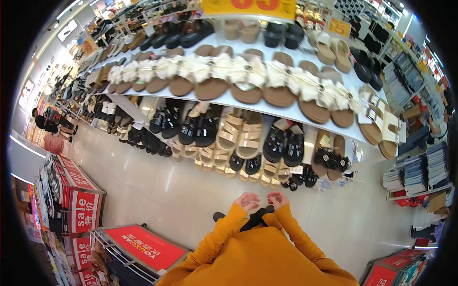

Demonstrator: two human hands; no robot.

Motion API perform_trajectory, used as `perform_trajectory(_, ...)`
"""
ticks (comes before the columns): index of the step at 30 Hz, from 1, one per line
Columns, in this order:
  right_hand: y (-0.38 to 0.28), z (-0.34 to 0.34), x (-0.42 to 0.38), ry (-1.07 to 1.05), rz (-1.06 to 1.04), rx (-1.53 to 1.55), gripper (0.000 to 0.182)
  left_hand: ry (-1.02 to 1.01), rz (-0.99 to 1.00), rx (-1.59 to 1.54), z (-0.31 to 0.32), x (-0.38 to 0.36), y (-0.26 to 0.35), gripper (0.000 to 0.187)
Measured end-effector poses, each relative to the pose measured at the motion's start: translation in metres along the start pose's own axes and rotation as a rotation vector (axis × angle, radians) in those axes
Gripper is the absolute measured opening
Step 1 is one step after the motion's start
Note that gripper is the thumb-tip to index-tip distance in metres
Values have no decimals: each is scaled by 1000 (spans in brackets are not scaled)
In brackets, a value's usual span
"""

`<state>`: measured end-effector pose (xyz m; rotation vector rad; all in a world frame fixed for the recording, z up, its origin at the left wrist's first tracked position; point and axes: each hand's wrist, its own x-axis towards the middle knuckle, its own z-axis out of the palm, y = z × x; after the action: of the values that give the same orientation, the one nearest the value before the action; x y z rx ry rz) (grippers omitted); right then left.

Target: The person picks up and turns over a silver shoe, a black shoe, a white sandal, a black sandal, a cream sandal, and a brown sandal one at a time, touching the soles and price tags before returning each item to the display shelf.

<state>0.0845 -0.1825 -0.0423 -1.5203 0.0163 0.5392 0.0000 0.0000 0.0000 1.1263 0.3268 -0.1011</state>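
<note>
My left hand [247, 201] is held low in front of my body, its fingers loosely bent and apart, with nothing in it. Close beside it, my right hand [277, 199] is likewise empty, fingers slightly curled and not touching the left. Ahead of both hands stands a white shelf [210, 98]. A row of brown-soled slide sandals with white bows [245, 71] lines its top. Beneath hang beige strap sandals [239, 135] and glossy black sandals [283, 145]; the nearest of these are just beyond my hands, apart from them.
A yellow price sign [248, 8] stands above the shelf. Red sale boards [86, 212] and a rack with a red panel [145, 245] are at lower left. Folded jeans [420, 167] are stacked at right. Another person [53, 121] is far left. Pale tiled floor [167, 195] surrounds me.
</note>
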Motion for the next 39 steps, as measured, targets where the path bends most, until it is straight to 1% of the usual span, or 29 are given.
perform_trajectory(2,10,11,11,-16,-37,1,9,68,-37,-19,-3,-5,2,27)
perform_trajectory(3,-5,80,14,-13,-69,-33,10,49,21,-46,-62,-22,33,26)
perform_trajectory(5,-4,146,2,-39,-32,11,10,93,37,-14,-109,-54,56,23)
perform_trajectory(6,-6,178,-3,-108,32,36,10,143,43,-5,-135,-66,62,19)
perform_trajectory(9,-28,269,-11,-314,14,-19,13,249,133,25,-210,-88,74,18)
perform_trajectory(10,-35,296,-13,-417,33,-102,16,303,164,17,-229,-98,86,17)
perform_trajectory(13,-67,362,-20,-572,36,-117,19,426,216,-39,-271,-131,123,15)
perform_trajectory(15,-98,404,-15,-555,2,-155,23,474,223,-139,-307,-145,149,16)
perform_trajectory(18,-108,432,9,-581,-59,-221,28,545,231,-45,-320,-151,203,15)
perform_trajectory(19,-109,438,20,-599,-80,-245,30,598,242,20,-329,-149,209,15)
perform_trajectory(21,-110,458,37,-560,-62,-261,29,698,269,162,-349,-137,225,17)
perform_trajectory(23,-115,483,52,-512,-72,-279,28,748,307,205,-376,-124,238,17)
perform_trajectory(24,-127,500,58,-501,-25,-232,24,776,326,228,-391,-118,243,17)
perform_trajectory(26,-122,532,82,-545,-22,-243,22,809,324,160,-429,-107,249,14)
perform_trajectory(28,-117,577,105,-581,-53,-228,19,865,335,160,-464,-98,280,13)
perform_trajectory(31,-118,659,138,-660,-40,-58,20,968,356,225,-512,-96,325,15)
perform_trajectory(32,-121,686,149,-726,-36,-115,20,992,368,232,-528,-100,338,15)
perform_trajectory(35,-157,761,160,-799,-142,-196,18,1086,331,179,-557,-119,361,19)
perform_trajectory(36,-160,783,165,-795,-209,-169,19,1111,332,161,-571,-119,371,20)
perform_trajectory(39,-164,839,175,-745,-287,-104,22,1186,333,172,-615,-125,379,24)
